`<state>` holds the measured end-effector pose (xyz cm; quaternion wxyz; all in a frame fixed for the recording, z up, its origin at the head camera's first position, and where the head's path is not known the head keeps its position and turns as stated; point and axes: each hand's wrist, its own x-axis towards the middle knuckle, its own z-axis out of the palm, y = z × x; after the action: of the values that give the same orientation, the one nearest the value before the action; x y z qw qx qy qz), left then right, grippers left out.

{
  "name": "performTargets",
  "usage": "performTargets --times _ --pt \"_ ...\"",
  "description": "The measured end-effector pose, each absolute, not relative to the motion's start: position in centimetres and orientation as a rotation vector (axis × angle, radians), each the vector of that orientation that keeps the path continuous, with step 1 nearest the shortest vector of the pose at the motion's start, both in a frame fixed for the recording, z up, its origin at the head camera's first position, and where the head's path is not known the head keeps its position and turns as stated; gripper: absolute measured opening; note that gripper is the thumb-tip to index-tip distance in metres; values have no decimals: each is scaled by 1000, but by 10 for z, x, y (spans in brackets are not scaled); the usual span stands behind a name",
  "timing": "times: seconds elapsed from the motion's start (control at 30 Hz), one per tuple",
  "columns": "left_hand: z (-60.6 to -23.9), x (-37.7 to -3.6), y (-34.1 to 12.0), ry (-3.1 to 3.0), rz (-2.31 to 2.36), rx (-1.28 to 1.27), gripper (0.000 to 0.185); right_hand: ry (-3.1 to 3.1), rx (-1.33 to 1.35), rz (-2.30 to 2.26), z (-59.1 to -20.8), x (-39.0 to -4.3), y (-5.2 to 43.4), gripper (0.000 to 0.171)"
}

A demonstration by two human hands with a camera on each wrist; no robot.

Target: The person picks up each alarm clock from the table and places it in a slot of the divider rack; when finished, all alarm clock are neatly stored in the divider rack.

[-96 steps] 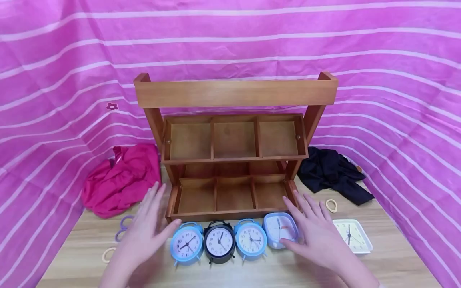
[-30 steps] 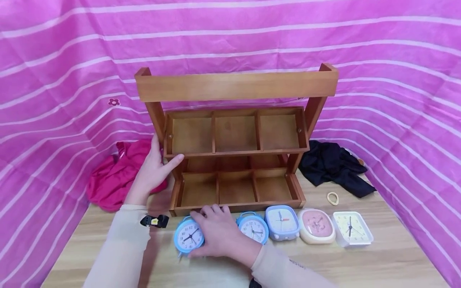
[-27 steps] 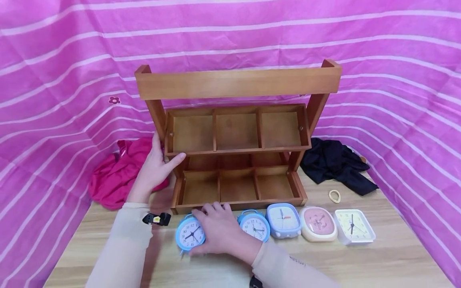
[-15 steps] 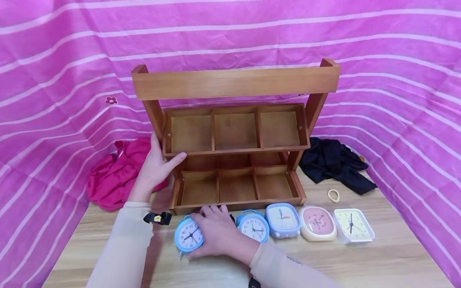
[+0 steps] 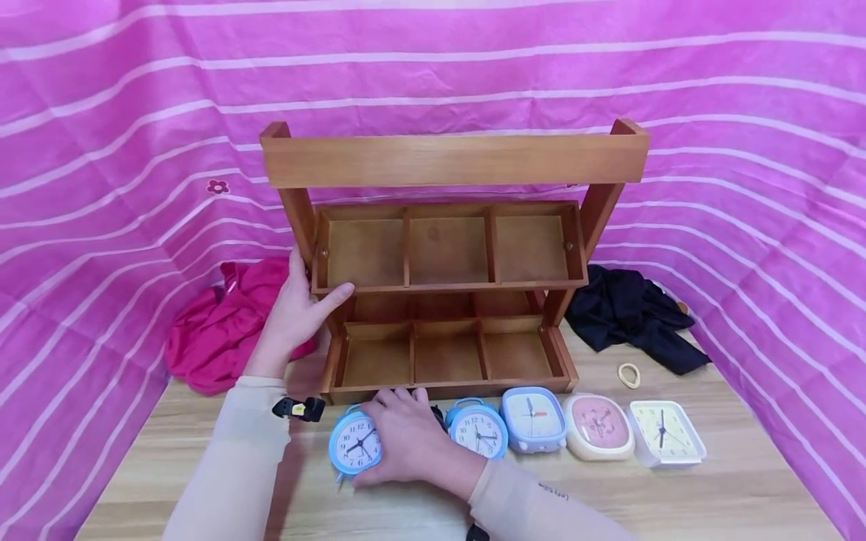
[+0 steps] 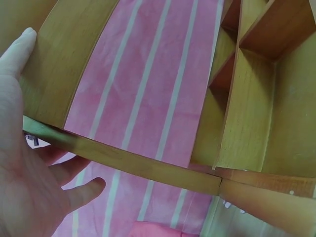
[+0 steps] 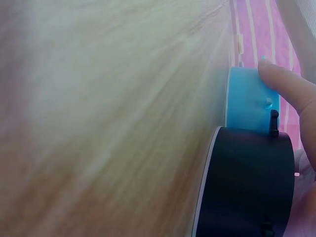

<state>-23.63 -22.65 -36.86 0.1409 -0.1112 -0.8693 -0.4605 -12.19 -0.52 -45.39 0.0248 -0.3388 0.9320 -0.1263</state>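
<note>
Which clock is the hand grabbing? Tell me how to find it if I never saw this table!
Find the wooden shelf rack and look at the row of clocks on the table in front of it. The right hand covers the second clock from the left, the black alarm clock. It sits between two round blue ones, and it is the only black clock in the row.

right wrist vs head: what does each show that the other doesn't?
Only the right wrist view: the black clock itself, seen from the side as a dark round case touching a blue clock, with a fingertip on the blue case.
Only the head view: the wooden shelf, the left hand gripping its left post, three more clocks in the row, the pink cloth and the black cloth.
Both: the right hand at the row of clocks, and the wooden table.
</note>
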Motion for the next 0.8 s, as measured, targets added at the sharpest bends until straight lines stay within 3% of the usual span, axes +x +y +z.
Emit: performTargets --times 0.8 --pt "-366 -233 -232 -2532 -1413 -333 108 2879 -963 -724 -421 -119 4 95"
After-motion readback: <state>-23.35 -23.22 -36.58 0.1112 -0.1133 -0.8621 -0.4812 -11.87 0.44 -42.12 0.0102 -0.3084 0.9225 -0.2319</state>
